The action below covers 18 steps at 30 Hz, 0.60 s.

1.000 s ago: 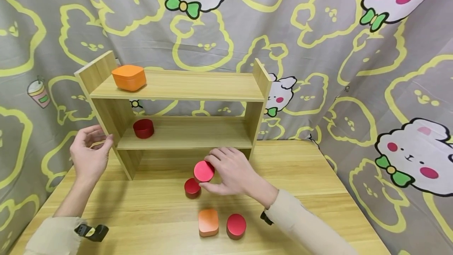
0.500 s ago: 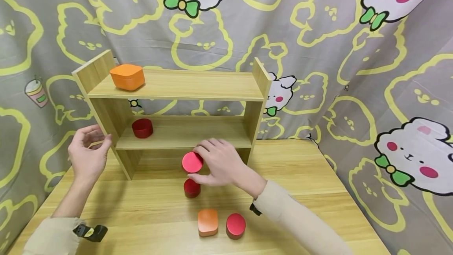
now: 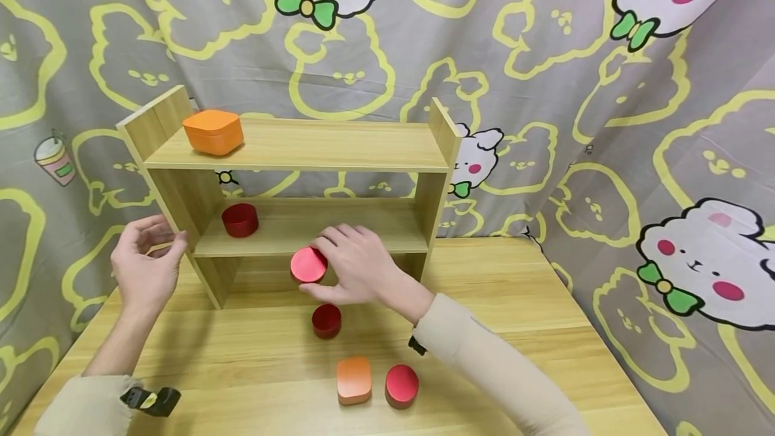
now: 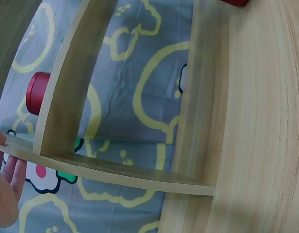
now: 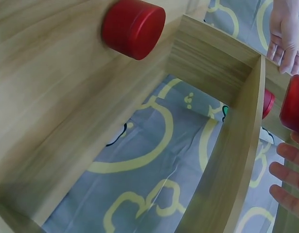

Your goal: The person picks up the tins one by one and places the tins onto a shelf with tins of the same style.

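My right hand [image 3: 357,268] grips a round red tin [image 3: 309,265] by its side, thumb nearest me. It hovers in front of the lower part of a wooden shelf rack [image 3: 339,147], below the middle board's front edge. In the right wrist view the held tin [image 5: 293,103] is cut by the frame edge. My left hand [image 3: 147,261] pinches the rack's left side panel; the left wrist view has the thumb and fingers [image 4: 13,174] on opposite faces of it. Another red tin [image 3: 240,221] stands at the left of the middle board.
An orange box [image 3: 213,132] sits on the top board's left end. On the wooden table [image 3: 514,328] stand a red tin [image 3: 327,321], an orange box [image 3: 354,380] and another red tin [image 3: 402,385]. A patterned curtain [image 3: 545,86] hangs behind and to the right.
My right hand has carried the red tin left and up, from near the tin on the table toward the middle board. The left hand keeps its grip on the side panel.
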Motion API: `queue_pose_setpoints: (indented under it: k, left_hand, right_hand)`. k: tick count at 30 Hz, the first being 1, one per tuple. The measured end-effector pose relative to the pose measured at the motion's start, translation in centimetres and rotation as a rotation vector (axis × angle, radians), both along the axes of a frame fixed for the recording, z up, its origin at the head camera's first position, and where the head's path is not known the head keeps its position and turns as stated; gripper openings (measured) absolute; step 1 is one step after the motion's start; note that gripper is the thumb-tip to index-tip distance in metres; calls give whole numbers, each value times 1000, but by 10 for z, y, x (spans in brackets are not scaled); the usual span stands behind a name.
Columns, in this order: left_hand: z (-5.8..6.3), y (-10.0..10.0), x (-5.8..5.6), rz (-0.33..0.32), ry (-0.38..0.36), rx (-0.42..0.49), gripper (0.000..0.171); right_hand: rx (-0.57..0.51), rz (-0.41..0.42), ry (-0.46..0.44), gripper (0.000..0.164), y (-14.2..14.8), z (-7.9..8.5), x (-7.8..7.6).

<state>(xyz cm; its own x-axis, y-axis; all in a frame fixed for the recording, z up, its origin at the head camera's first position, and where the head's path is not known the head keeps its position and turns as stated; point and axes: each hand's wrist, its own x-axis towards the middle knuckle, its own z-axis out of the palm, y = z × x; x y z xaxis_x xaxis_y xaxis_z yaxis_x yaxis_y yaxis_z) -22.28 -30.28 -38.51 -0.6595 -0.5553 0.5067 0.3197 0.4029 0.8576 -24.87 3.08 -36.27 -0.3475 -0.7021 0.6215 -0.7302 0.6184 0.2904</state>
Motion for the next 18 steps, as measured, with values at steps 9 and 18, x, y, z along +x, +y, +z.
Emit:
queue_pose_setpoints:
  k: [9, 18]
  left_hand:
    - [-2, -2, -1, 9, 9, 0, 35]
    - [-1, -2, -1, -3, -1, -3, 36]
  right_hand:
    - [48, 16, 20, 59, -18, 6, -11]
    - [55, 15, -6, 59, -29, 13, -20]
